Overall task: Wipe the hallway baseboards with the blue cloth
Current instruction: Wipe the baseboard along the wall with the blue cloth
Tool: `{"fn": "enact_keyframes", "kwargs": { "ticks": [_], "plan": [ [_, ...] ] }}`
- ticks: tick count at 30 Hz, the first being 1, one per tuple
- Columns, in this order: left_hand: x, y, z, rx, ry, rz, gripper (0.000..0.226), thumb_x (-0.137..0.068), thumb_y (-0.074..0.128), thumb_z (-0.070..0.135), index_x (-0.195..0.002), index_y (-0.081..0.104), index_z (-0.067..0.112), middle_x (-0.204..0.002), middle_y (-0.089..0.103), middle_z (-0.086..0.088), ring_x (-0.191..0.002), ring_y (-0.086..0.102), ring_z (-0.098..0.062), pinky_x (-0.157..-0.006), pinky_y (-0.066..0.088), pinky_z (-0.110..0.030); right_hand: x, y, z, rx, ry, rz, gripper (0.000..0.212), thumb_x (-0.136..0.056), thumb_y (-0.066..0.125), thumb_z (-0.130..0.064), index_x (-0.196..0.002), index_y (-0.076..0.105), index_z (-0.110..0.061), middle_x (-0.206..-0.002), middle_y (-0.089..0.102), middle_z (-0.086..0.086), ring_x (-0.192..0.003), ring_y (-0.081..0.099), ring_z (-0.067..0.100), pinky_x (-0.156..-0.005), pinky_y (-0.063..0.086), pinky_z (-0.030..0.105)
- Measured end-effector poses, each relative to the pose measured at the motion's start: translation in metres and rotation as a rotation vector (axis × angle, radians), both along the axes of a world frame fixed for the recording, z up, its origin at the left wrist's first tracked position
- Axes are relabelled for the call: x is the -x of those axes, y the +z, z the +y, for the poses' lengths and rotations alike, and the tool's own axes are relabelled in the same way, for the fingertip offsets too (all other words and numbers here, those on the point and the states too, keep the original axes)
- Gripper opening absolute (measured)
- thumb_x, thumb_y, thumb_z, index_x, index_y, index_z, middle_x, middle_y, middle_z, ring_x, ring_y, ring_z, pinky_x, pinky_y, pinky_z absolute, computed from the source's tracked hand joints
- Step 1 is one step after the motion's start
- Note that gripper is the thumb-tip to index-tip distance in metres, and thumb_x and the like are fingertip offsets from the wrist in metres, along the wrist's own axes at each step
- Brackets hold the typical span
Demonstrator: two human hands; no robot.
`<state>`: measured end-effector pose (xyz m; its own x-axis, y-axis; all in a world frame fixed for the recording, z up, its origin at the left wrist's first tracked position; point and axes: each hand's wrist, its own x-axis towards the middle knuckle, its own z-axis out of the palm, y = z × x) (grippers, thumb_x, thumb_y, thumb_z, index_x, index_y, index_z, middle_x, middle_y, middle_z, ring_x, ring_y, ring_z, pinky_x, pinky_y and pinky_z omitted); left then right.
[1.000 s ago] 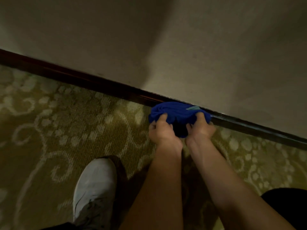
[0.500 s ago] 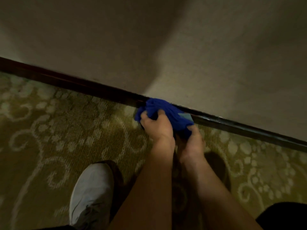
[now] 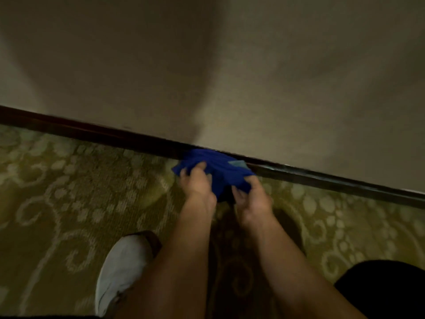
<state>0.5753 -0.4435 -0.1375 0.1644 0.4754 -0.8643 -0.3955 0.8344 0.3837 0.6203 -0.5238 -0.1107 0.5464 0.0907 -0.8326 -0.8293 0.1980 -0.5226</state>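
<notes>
A bunched blue cloth [image 3: 219,168] with a small pale label presses against the dark wooden baseboard [image 3: 92,132], which runs diagonally from upper left to lower right under a beige wall. My left hand [image 3: 197,183] grips the cloth's left side, fingers curled into the fabric. My right hand [image 3: 251,199] holds its lower right edge. Both forearms reach in from the bottom of the frame. The strip of baseboard behind the cloth is hidden.
Olive carpet [image 3: 69,203] with pale swirl patterns covers the floor. My white shoe [image 3: 119,270] stands at the lower left, close to my left forearm. Dark clothing [image 3: 386,293] fills the lower right corner. The beige wall [image 3: 276,77] is bare.
The cloth and both hands have slid left along the baseboard, and the cloth has bunched up tighter. My hands, close together half a second ago, are a little further apart now.
</notes>
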Motion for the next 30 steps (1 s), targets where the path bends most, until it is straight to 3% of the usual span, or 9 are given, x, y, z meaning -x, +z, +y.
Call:
{"fn": "enact_keyframes", "kwargs": {
  "ticks": [3,5,7,10,13,15,18,23,30],
  "plan": [
    [-0.013,0.005,-0.029,-0.013,-0.224,-0.077,0.045,-0.087,0.064,0.006,-0.131,0.056,0.014,-0.114,0.069,-0.015,-0.097,0.066,-0.02,-0.089,0.055,-0.033,-0.027,0.003,-0.025,-0.022,-0.222,-0.054,0.034,-0.086,0.064,-0.006,-0.12,0.059,-0.006,-0.123,0.066,0.015,-0.097,0.067,0.02,-0.069,0.056,0.025],
    [-0.013,0.012,-0.035,-0.043,-0.112,-0.046,0.036,-0.086,0.065,0.003,-0.118,0.06,0.018,-0.103,0.07,-0.01,-0.09,0.067,-0.018,-0.086,0.055,-0.032,-0.03,0.007,-0.027,-0.06,-0.186,-0.099,0.034,-0.086,0.066,-0.007,-0.119,0.061,-0.007,-0.122,0.067,0.014,-0.105,0.066,0.022,-0.081,0.056,0.027],
    [-0.007,0.01,-0.019,-0.034,0.116,-0.066,0.048,-0.084,0.068,0.007,-0.128,0.055,0.022,-0.101,0.071,-0.01,-0.085,0.069,-0.021,-0.089,0.055,-0.038,-0.02,0.012,-0.013,-0.083,-0.016,-0.116,0.034,-0.086,0.065,-0.005,-0.12,0.06,-0.005,-0.119,0.068,0.014,-0.11,0.065,0.025,-0.09,0.054,0.032],
    [0.003,-0.002,0.006,-0.008,0.161,-0.141,0.074,-0.081,0.067,0.019,-0.15,0.038,0.024,-0.134,0.061,-0.01,-0.114,0.065,-0.033,-0.096,0.051,-0.043,-0.007,0.006,0.006,-0.082,0.096,-0.107,0.017,-0.086,0.065,-0.005,-0.102,0.064,-0.01,-0.112,0.07,0.012,-0.109,0.065,0.024,-0.096,0.052,0.034],
    [0.004,-0.006,-0.015,-0.014,0.111,-0.083,0.057,-0.088,0.064,0.015,-0.142,0.047,0.02,-0.114,0.069,-0.008,-0.085,0.068,-0.015,-0.062,0.057,-0.022,0.005,-0.011,0.002,-0.09,0.018,-0.096,0.024,-0.084,0.066,-0.008,-0.108,0.064,-0.009,-0.113,0.071,0.012,-0.109,0.067,0.023,-0.096,0.052,0.033],
    [-0.005,-0.011,-0.031,0.021,0.1,-0.096,0.046,-0.089,0.061,0.013,-0.135,0.054,0.014,-0.102,0.07,-0.007,-0.076,0.067,-0.013,-0.054,0.053,-0.018,0.005,-0.017,-0.006,-0.098,-0.058,-0.085,0.034,-0.083,0.065,-0.009,-0.116,0.063,-0.005,-0.113,0.071,0.014,-0.107,0.068,0.025,-0.094,0.054,0.034],
    [-0.033,-0.005,-0.053,0.094,0.002,-0.142,0.034,-0.089,0.059,0.009,-0.122,0.058,0.01,-0.087,0.067,-0.004,-0.063,0.064,-0.009,-0.046,0.048,-0.014,-0.027,-0.01,-0.028,-0.062,-0.212,-0.141,0.013,-0.086,0.06,-0.01,-0.098,0.065,-0.01,-0.099,0.07,0.009,-0.086,0.067,0.019,-0.068,0.056,0.023],
    [-0.037,0.007,-0.067,0.171,0.012,-0.192,0.032,-0.085,0.061,0.008,-0.117,0.062,0.015,-0.095,0.071,-0.003,-0.084,0.069,-0.013,-0.067,0.052,-0.022,-0.037,-0.016,-0.042,-0.086,-0.19,-0.129,0.028,-0.088,0.059,-0.016,-0.114,0.065,-0.007,-0.116,0.067,0.012,-0.106,0.064,0.024,-0.09,0.052,0.031],
    [0.018,-0.012,-0.017,0.011,0.054,-0.035,0.032,-0.089,0.064,0.008,-0.119,0.06,0.02,-0.107,0.071,-0.007,-0.091,0.07,-0.017,-0.073,0.056,-0.026,0.004,-0.046,0.005,-0.118,-0.109,-0.03,0.041,-0.083,0.069,-0.018,-0.123,0.062,-0.01,-0.122,0.067,0.009,-0.112,0.064,0.021,-0.085,0.054,0.028]
  ]
}}
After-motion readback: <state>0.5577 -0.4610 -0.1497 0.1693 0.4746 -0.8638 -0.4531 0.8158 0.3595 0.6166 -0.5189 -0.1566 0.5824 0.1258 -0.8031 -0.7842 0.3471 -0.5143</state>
